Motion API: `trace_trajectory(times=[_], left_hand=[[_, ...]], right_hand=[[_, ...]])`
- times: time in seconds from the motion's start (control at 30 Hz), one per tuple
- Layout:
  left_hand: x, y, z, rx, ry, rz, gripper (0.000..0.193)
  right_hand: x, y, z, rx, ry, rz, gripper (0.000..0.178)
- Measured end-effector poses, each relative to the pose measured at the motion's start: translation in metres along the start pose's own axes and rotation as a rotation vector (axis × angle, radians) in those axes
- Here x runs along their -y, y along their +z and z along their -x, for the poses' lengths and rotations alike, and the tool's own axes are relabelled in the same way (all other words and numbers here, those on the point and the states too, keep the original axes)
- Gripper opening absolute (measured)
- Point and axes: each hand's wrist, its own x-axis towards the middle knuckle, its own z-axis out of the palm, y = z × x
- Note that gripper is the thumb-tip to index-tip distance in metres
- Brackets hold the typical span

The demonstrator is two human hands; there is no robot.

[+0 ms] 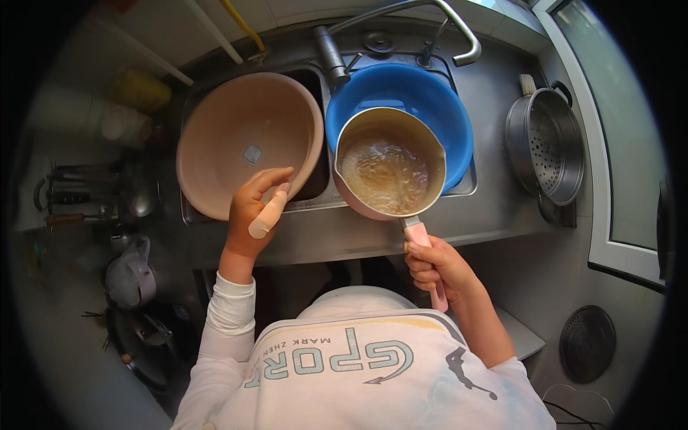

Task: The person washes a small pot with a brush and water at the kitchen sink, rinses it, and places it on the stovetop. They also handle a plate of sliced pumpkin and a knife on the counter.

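Note:
My right hand (446, 271) is wrapped round the pink handle of a saucepan (345, 188). The pan is pale inside and has a pouring lip. Rippling water (390, 175) is in it. It is held over the near part of a blue basin (451, 125), hiding some of it. My left hand (249, 208) is raised at the near rim of a beige basin (236, 107), fingers loosely bent and apart from the thumb. A pale, sleeve-like cover (270, 215) lies along the thumb. A small square label shows on the beige basin's bottom.
Both basins stand in a steel double sink (315, 193), with a faucet (401, 11) arching behind. A steamer pot with a perforated insert (548, 150) leans at the right. Ladles and other utensils (86, 193) hang at the left, above a dark wok (147, 351).

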Motion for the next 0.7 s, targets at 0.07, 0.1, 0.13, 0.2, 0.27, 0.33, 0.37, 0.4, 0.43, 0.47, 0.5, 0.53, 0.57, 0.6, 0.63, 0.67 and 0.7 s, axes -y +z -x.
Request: trace_trajectory(times=[0.07,0.1,0.13,0.2,0.27,0.33,0.37,0.4,0.43,0.47,0.5,0.53,0.57,0.6,0.63,0.67,0.7], left_hand=[[0.005,-0.014,0.021,-0.018,0.017,-0.002,0.026],[0.008,-0.021,0.031,-0.029,0.025,-0.003,0.026],[0.012,-0.028,0.046,-0.061,0.005,0.081,0.025],[0.017,-0.032,0.07,-0.088,0.012,0.062,0.025],[0.017,-0.043,0.092,-0.103,-0.02,0.023,0.024],[0.021,-0.056,0.116,-0.165,-0.067,0.0,0.024],[0.022,-0.059,0.124,-0.182,-0.087,-0.01,0.024],[0.032,-0.059,0.135,-0.225,-0.089,0.023,0.023],[0.031,-0.059,0.145,-0.228,-0.114,0.026,0.023],[0.027,-0.059,0.156,-0.234,-0.143,0.018,0.023],[0.023,-0.06,0.164,-0.238,-0.172,0.011,0.022],[0.022,-0.056,0.168,-0.229,-0.148,-0.008,0.022],[0.02,-0.055,0.175,-0.252,-0.15,-0.026,0.022],[0.018,-0.055,0.185,-0.273,-0.151,-0.044,0.022],[0.017,-0.053,0.188,-0.292,-0.136,-0.052,0.022],[0.018,-0.051,0.192,-0.302,-0.155,-0.049,0.022],[0.016,-0.045,0.194,-0.306,-0.152,-0.044,0.022]], right_hand=[[-0.009,0.01,-0.011,0.029,-0.008,-0.009,0.027],[-0.012,0.013,-0.016,0.043,-0.011,-0.012,0.027],[-0.013,0.017,-0.022,0.061,-0.011,0.008,0.026],[-0.019,0.022,-0.017,-0.019,-0.043,0.095,0.026],[-0.022,0.025,-0.017,-0.048,-0.063,0.192,0.026],[-0.027,0.034,-0.018,-0.053,-0.019,0.242,0.026],[-0.027,0.034,-0.018,-0.064,-0.002,0.257,0.026],[-0.028,0.035,-0.016,-0.056,0.027,0.283,0.025],[-0.031,0.033,-0.016,-0.046,0.052,0.299,0.025],[-0.034,0.027,-0.014,-0.024,0.081,0.312,0.026],[-0.037,0.021,-0.014,-0.004,0.109,0.324,0.026],[-0.037,0.014,-0.009,0.017,0.111,0.325,0.027],[-0.04,0.011,-0.009,0.037,0.143,0.33,0.028],[-0.044,0.009,-0.011,0.056,0.173,0.333,0.028],[-0.042,0.005,-0.011,0.067,0.186,0.34,0.028],[-0.041,0.004,-0.012,0.066,0.207,0.368,0.028],[-0.038,0.001,-0.009,0.057,0.219,0.383,0.027]])
